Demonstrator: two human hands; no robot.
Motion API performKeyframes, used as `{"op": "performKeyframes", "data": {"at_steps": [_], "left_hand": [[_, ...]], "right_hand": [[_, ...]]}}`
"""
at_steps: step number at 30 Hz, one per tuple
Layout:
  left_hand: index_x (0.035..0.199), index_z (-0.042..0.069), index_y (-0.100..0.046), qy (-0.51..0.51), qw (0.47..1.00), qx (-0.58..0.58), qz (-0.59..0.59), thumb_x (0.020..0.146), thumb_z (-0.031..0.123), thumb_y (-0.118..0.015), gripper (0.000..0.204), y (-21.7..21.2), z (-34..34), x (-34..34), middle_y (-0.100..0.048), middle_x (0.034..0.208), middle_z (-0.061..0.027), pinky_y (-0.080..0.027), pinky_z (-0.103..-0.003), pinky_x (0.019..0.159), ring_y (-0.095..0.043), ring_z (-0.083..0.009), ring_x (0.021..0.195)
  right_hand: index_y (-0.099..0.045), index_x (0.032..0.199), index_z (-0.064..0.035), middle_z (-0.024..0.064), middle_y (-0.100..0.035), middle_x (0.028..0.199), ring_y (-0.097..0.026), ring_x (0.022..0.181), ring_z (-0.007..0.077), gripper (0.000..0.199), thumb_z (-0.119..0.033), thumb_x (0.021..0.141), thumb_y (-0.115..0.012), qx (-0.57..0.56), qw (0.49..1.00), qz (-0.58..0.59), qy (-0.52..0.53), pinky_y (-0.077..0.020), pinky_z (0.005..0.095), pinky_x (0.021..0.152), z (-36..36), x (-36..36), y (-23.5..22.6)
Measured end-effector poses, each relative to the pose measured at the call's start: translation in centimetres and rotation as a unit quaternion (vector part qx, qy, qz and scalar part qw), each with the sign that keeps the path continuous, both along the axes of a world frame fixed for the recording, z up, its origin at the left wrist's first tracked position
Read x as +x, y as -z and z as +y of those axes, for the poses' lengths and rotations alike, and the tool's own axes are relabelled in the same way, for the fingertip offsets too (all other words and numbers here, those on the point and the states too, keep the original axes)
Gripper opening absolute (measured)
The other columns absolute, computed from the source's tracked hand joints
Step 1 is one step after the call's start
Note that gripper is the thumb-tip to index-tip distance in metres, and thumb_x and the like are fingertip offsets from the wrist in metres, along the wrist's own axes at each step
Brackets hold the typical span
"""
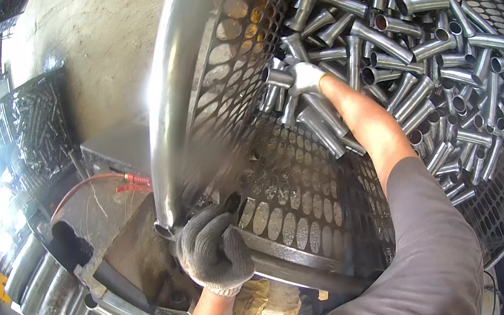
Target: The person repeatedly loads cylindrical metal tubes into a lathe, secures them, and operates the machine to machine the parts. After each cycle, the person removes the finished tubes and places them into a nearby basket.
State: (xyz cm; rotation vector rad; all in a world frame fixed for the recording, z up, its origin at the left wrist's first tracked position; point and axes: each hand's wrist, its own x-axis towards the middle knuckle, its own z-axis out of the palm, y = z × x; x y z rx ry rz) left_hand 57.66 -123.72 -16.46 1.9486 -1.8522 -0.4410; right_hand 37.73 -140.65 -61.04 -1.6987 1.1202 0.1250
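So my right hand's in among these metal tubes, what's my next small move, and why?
I'd probably ease the short tube at your right hand upward before moving it sideways. Other tubes crowd close beneath and beside it, and the mesh wall stands to its left, so a sideways pull could snag. I can't see your full grip.

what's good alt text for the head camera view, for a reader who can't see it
A white-gloved right hand touches silver, flared metal tubes heaped in a black, perforated metal bin. The grey-gloved left hand is curled near the lower end of a long silver metal pipe.
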Motion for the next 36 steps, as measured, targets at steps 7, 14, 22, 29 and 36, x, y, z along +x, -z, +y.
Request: {"op": "performKeyframes", "data": {"at_steps": [7, 14, 22, 29, 36], "left_hand": [[0.093, -0.002, -0.076, 0.009, 1.0, -0.015, -0.013, 0.087, -0.004, -0.067, 0.011, -0.3, -1.2, -1.0, -0.079, 0.095, -0.0174, -0.061, -0.041, 0.084, -0.078, -0.0333, 0.09], [0.109, 0.005, -0.075, -0.035, 0.998, -0.006, -0.06, 0.09, 0.008, -0.073, 0.02, -0.8, 0.7, -0.4, -0.079, 0.103, -0.0146, -0.063, -0.041, 0.071, -0.078, -0.0287, 0.085], [0.164, 0.0, -0.034, -0.018, 0.961, -0.104, 0.256, 0.076, 0.021, -0.091, 0.107, -8.9, 23.1, -3.8, -0.05, 0.156, -0.0322, -0.043, -0.052, 0.124, -0.053, -0.0485, 0.144], [0.157, 0.01, -0.051, -0.194, 0.888, 0.049, 0.414, 0.08, 0.032, -0.095, 0.091, -25.2, 58.7, 6.5, -0.071, 0.137, -0.0186, -0.058, -0.044, 0.106, -0.071, -0.0336, 0.127], [0.128, -0.002, -0.059, -0.347, 0.863, -0.365, 0.045, 0.078, 0.014, -0.093, 0.062, -36.5, 91.0, 16.0, -0.074, 0.119, -0.0241, -0.063, -0.042, 0.09, -0.077, -0.0335, 0.106]], "right_hand": [[-0.073, 0.118, 0.0024, 0.0243, -0.078, 0.104, -0.078, 0.095, 0.038, 0.053, -0.032, 0.077, -0.082, -0.066, 0.978, 0.152, 0.124, -0.0651, 0.0462, 0.086, 4.5, 1.4, -4.6], [-0.072, 0.113, 0.0, 0.0198, -0.07, 0.097, -0.069, 0.078, 0.0328, 0.034, -0.015, 0.082, -0.066, -0.527, 0.833, 0.167, -0.036, -0.0555, 0.05, 0.061, 8.5, -9.8, -23.8], [-0.066, 0.118, -0.0045, 0.0194, -0.065, 0.113, -0.067, 0.101, 0.0414, 0.057, 0.001, 0.064, -0.084, -0.515, 0.837, -0.149, -0.107, -0.0548, 0.0479, 0.09, 29.5, -5.2, -67.8], [-0.067, 0.115, -0.001, 0.0045, -0.068, 0.106, -0.067, 0.094, 0.016, 0.051, 0.001, 0.066, -0.083, -0.072, 0.941, -0.329, 0.034, -0.0579, 0.0312, 0.083, 56.9, 10.6, -77.3], [-0.071, 0.114, -0.0012, 0.0087, -0.074, 0.097, -0.072, 0.08, 0.0188, 0.041, -0.014, 0.075, -0.077, 0.011, 0.908, -0.393, -0.144, -0.0598, 0.0336, 0.068, 75.5, 31.4, -85.3]]}}
